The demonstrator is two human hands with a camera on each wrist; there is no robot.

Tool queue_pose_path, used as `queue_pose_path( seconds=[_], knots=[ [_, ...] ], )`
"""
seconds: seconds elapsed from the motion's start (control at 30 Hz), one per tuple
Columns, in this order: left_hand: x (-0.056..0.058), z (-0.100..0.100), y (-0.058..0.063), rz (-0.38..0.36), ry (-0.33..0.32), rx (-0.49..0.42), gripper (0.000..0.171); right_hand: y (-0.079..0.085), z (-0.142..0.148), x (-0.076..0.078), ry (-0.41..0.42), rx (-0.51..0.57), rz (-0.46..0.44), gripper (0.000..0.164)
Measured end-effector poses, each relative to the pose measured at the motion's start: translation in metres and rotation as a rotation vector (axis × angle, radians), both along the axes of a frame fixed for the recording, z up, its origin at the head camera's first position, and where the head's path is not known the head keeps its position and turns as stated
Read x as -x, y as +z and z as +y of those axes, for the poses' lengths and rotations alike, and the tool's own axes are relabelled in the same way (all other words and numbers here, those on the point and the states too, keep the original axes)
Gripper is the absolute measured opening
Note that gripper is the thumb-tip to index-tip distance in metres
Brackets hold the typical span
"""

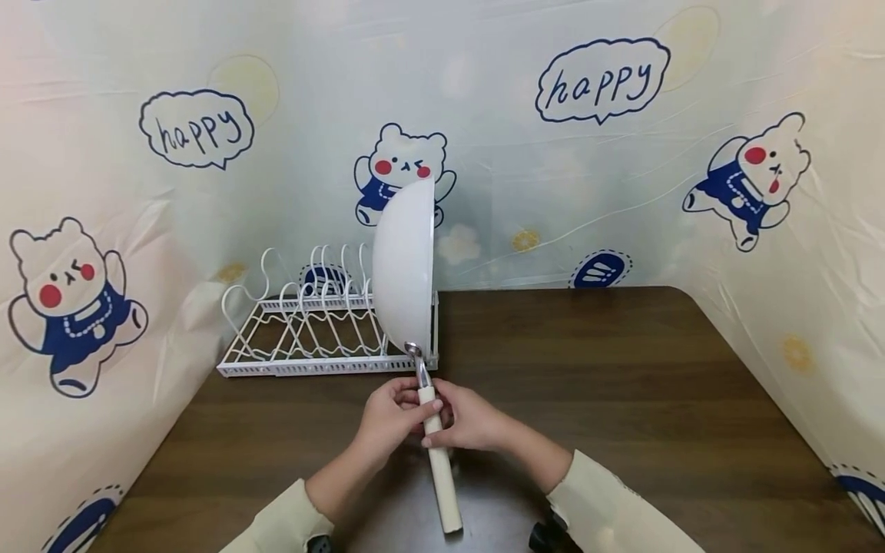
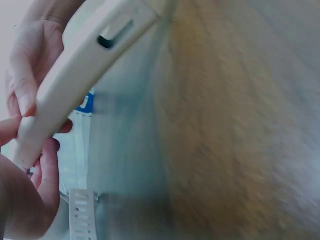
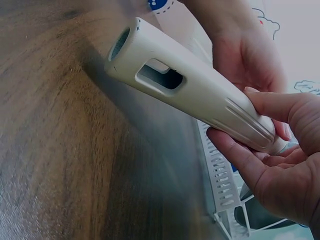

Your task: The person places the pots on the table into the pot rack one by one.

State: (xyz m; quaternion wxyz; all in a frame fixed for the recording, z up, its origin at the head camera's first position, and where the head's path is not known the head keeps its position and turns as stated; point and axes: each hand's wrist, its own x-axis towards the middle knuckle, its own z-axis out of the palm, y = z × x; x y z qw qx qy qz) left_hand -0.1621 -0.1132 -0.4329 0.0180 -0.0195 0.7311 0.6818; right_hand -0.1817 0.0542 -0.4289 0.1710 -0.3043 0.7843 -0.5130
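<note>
A white wok (image 1: 404,269) is turned on its side, its bowl upright at the right end of a white wire dish rack (image 1: 276,369). Whether the bowl rests in the rack or hangs just above it, I cannot tell. Its cream handle (image 1: 443,480) points down toward me and has a slot near the end, plain in the right wrist view. My left hand (image 1: 389,418) pinches the handle near its metal neck, thumb on top. From the other side my right hand (image 1: 473,418) grips the same stretch, thumb and fingers around it.
The rack's wire dividers rise in a row left of the wok. Under everything lies a dark brown wooden table (image 1: 588,384). A patterned cloth (image 1: 512,192) with bears and "happy" bubbles hangs behind and along both sides.
</note>
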Motion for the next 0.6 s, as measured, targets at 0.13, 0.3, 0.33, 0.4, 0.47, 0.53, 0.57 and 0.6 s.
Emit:
queue_pose_path(
  seconds=[0.13,0.3,0.33,0.4,0.47,0.53,0.57,0.6],
  knots=[
    [0.001,0.003,0.004,-0.026,0.028,0.026,0.039,-0.001,-0.002,-0.001,0.006,0.017,-0.003,0.063],
    [-0.002,0.006,0.007,-0.020,0.039,0.047,0.038,-0.001,0.001,-0.002,0.035,0.042,-0.012,0.063],
    [-0.002,0.007,0.007,-0.020,0.037,0.046,0.039,-0.001,0.003,-0.002,0.039,0.042,-0.013,0.065],
    [-0.002,0.010,0.008,-0.023,0.030,0.043,0.041,0.000,0.006,-0.002,0.045,0.038,-0.019,0.067],
    [-0.002,0.012,0.008,-0.027,0.027,0.041,0.043,0.001,0.009,-0.001,0.051,0.034,-0.024,0.069],
    [-0.002,0.014,0.007,-0.030,0.032,0.041,0.043,0.002,0.012,0.000,0.063,0.024,-0.018,0.068],
    [-0.002,0.015,0.007,-0.033,0.036,0.038,0.044,0.003,0.013,0.000,0.072,0.017,-0.017,0.067],
    [-0.003,0.015,0.007,-0.034,0.038,0.034,0.044,0.003,0.014,0.001,0.080,0.008,-0.015,0.066]
  ],
)
